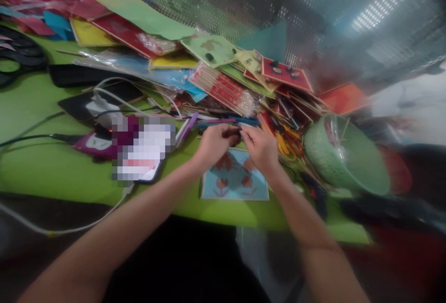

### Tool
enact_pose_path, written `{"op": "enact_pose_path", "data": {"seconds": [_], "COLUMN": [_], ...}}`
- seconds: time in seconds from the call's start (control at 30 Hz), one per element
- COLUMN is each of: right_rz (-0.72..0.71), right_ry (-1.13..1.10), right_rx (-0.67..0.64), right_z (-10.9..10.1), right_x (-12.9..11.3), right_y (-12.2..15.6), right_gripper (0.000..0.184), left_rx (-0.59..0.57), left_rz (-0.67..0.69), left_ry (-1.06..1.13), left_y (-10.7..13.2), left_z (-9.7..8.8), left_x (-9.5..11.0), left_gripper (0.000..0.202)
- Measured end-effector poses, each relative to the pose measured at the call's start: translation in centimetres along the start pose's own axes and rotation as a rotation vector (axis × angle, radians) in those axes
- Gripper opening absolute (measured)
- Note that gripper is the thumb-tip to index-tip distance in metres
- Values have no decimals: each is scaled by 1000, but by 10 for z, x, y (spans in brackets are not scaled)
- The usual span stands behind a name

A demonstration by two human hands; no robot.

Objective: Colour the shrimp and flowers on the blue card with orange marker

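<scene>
My left hand (214, 145) and my right hand (259, 147) meet above a light blue card (234, 180) with reddish flower shapes, which lies flat on the green table (42, 163). Both hands have their fingers curled and pinched together around a small dark piece (234, 132) held between them. The picture is blurred, so I cannot make out what the piece is. Just beyond the fingers lie pens and sticks (223, 121).
A heap of coloured cards and paper sheets (223, 61) covers the back of the table. A green perforated basket (343, 154) tips at the right, with orange scissors (287, 144) beside it. Left of my hands lie a phone (142, 152), white cables (104, 94) and dark devices.
</scene>
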State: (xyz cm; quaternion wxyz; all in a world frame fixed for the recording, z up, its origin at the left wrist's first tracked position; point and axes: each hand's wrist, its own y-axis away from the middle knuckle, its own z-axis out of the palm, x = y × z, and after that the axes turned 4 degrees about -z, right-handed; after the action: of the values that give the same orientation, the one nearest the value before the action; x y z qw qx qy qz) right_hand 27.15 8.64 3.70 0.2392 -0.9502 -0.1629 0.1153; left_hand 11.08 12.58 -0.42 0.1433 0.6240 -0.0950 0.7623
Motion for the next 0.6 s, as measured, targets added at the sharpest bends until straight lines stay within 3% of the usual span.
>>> {"op": "enact_pose_path", "data": {"seconds": [0.27, 0.6], "right_rz": [22, -37], "right_ry": [-233, 4], "right_rx": [27, 117], "right_z": [-7, 1], "right_x": [5, 3], "right_y": [-4, 0], "right_gripper": [25, 28], "left_rx": [-1, 43], "left_rz": [-20, 11], "left_ry": [36, 9], "left_y": [1, 6], "left_z": [1, 3], "left_x": [7, 11], "left_gripper": [26, 21]}}
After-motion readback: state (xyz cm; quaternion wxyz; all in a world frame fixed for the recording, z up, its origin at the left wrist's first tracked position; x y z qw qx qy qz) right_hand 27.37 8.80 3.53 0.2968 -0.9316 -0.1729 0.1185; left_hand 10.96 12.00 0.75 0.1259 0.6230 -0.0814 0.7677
